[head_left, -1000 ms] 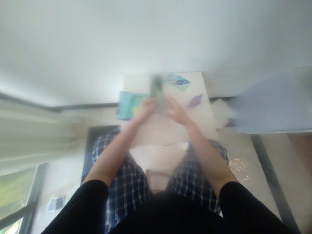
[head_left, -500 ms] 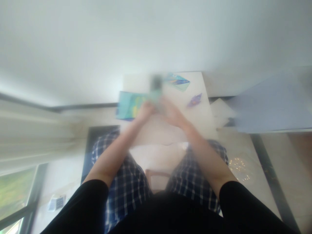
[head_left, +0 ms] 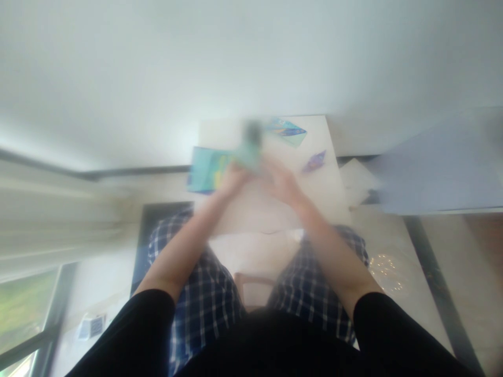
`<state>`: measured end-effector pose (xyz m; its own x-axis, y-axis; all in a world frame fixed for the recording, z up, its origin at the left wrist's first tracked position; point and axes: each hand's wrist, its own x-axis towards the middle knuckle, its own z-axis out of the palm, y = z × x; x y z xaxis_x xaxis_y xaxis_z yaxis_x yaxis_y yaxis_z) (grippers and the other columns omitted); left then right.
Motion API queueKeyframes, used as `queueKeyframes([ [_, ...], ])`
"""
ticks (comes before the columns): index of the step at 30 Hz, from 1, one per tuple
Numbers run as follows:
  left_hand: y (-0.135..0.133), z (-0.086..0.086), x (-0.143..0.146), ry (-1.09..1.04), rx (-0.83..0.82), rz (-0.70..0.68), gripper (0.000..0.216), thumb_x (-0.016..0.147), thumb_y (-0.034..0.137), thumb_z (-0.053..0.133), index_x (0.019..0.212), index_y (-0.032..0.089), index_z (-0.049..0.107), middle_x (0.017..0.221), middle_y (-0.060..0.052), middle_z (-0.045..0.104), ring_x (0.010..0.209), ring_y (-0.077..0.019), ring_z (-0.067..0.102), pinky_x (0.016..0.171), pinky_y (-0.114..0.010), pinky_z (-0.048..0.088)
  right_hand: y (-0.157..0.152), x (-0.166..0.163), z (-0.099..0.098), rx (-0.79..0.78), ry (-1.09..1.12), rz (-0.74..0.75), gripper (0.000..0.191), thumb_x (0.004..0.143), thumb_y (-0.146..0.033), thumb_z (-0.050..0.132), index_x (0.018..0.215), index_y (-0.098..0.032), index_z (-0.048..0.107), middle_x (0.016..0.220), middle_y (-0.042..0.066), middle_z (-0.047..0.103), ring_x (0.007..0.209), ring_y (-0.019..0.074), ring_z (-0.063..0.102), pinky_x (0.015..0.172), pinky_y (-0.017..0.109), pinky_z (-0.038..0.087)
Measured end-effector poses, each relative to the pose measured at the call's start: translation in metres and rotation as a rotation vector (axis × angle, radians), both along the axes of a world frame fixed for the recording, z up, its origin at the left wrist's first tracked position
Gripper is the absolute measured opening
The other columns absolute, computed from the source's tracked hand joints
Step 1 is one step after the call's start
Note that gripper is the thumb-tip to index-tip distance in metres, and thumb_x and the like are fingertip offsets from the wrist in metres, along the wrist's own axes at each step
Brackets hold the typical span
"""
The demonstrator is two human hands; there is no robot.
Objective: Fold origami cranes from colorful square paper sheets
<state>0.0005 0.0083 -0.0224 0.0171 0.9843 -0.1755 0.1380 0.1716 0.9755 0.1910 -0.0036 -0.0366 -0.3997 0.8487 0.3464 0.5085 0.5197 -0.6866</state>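
Note:
Over the white table, my left hand (head_left: 236,177) has its fingers closed at the lower left of a pale green sheet of folded paper (head_left: 249,153). From the other side my right hand (head_left: 282,180) grips the same paper near its lower right edge. A dark blurred patch shows at the paper's top, and its folds are too smeared to make out. Partly behind my left wrist lies a turquoise sheet or booklet (head_left: 204,168) with a yellow print. Beyond the hands rests a blue and green folded paper plane (head_left: 290,131); a small purple folded paper piece (head_left: 315,161) lies to the right.
The white table (head_left: 322,201) stands against a pale wall (head_left: 251,63), close in front of my knees. On the right is a lilac-grey panel or surface (head_left: 440,173). A glittering patch of small lights (head_left: 387,271) shows on the floor, and a curtain (head_left: 55,214) hangs at the left.
My hands have shifted only slightly, with the pale green paper still between them. The other papers lie where they were.

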Motion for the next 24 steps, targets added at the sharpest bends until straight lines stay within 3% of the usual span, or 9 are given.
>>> queueKeyframes([
  [4, 0.003, -0.008, -0.001, -0.055, 0.028, -0.019, 0.042, 0.063, 0.03, 0.075, 0.101, 0.02, 0.062, 0.106, -0.007, 0.07, 0.112, -0.0276, 0.061, 0.098, -0.041, 0.05, 0.002, 0.002, -0.001, 0.033, 0.011, 0.025, 0.04, 0.086, -0.034, 0.053, 0.124, -0.023, 0.063, 0.143, 0.01, 0.054, 0.139, 0.027, 0.044, 0.118, 0.052, 0.034],
  [7, 0.008, -0.018, -0.002, -0.036, 0.009, -0.002, 0.033, 0.069, 0.03, 0.069, 0.099, 0.021, 0.062, 0.104, -0.007, 0.069, 0.115, -0.0275, 0.059, 0.1, -0.041, 0.048, 0.004, 0.002, -0.004, 0.058, 0.03, 0.034, 0.034, 0.087, -0.036, 0.053, 0.115, -0.023, 0.067, 0.138, 0.01, 0.058, 0.137, 0.0273, 0.046, 0.117, 0.052, 0.036],
  [10, 0.008, -0.019, -0.003, -0.011, 0.003, 0.019, 0.03, 0.071, 0.03, 0.069, 0.1, 0.022, 0.063, 0.106, -0.008, 0.069, 0.119, -0.0283, 0.057, 0.102, -0.041, 0.047, 0.003, -0.001, -0.006, 0.049, 0.021, -0.02, 0.041, 0.085, -0.039, 0.057, 0.122, -0.024, 0.063, 0.14, 0.01, 0.056, 0.136, 0.0279, 0.047, 0.117, 0.053, 0.036],
  [13, 0.002, -0.014, -0.001, 0.003, -0.029, 0.027, 0.042, 0.068, 0.031, 0.073, 0.107, 0.022, 0.063, 0.109, -0.007, 0.069, 0.116, -0.0292, 0.059, 0.1, -0.042, 0.048, 0.002, -0.003, -0.008, 0.049, 0.001, -0.057, 0.049, 0.083, -0.04, 0.06, 0.13, -0.023, 0.057, 0.143, 0.012, 0.053, 0.136, 0.0291, 0.046, 0.116, 0.054, 0.036],
  [19, 0.002, -0.012, 0.001, -0.169, -0.062, -0.076, 0.032, 0.068, 0.032, 0.072, 0.097, 0.021, 0.067, 0.099, -0.007, 0.072, 0.106, -0.0273, 0.065, 0.097, -0.04, 0.051, 0.003, -0.001, -0.009, 0.029, 0.042, -0.012, 0.043, 0.088, -0.043, 0.052, 0.125, -0.025, 0.062, 0.142, 0.01, 0.054, 0.137, 0.0291, 0.045, 0.118, 0.054, 0.033],
  [24, 0.006, -0.019, -0.002, -0.167, -0.099, -0.033, 0.032, 0.071, 0.042, 0.071, 0.097, 0.023, 0.067, 0.097, -0.005, 0.07, 0.108, -0.0264, 0.065, 0.095, -0.037, 0.053, 0.002, -0.002, -0.005, 0.008, 0.061, -0.018, 0.041, 0.087, -0.044, 0.051, 0.121, -0.026, 0.066, 0.14, 0.007, 0.057, 0.136, 0.0275, 0.047, 0.118, 0.052, 0.035],
])
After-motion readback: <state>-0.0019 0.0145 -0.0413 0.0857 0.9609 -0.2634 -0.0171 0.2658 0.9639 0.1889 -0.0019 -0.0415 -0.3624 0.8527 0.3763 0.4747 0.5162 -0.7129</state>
